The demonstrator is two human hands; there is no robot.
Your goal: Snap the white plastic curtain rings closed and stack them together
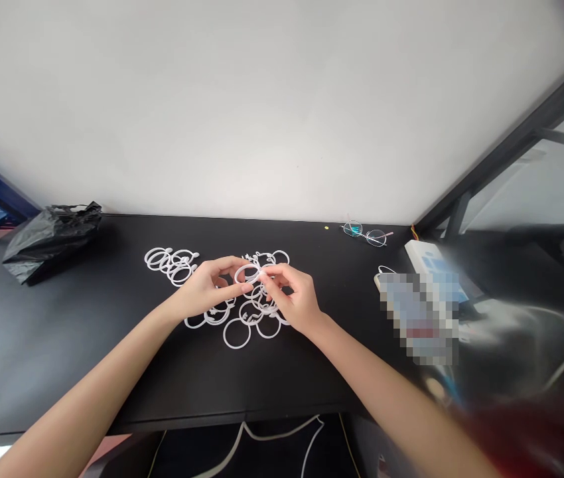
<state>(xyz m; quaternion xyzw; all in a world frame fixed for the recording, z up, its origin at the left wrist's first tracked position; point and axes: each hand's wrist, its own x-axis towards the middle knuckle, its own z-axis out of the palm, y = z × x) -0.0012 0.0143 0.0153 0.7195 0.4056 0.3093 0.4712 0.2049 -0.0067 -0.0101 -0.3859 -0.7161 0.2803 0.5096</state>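
Observation:
Between my two hands, just above the table, is a white plastic ring (248, 267). My left hand (211, 284) pinches its left side with thumb and fingers. On the ring's right side, my right hand (292, 292) grips it near a small joint, partly hidden by the fingertips. Beneath and around the hands lies a loose pile of similar white rings (237, 333), some with small clip-like ends. To the left of my left hand sits a smaller group of white rings (181, 259) with round tabs.
A crumpled black plastic bag (53, 236) lies at the back left of the black table (172, 378). Glasses (375, 238) rest near the wall. On the right are a blurred-out phone (414, 315), a white box (424, 255) and a clear plastic bag. Cables hang below the front edge.

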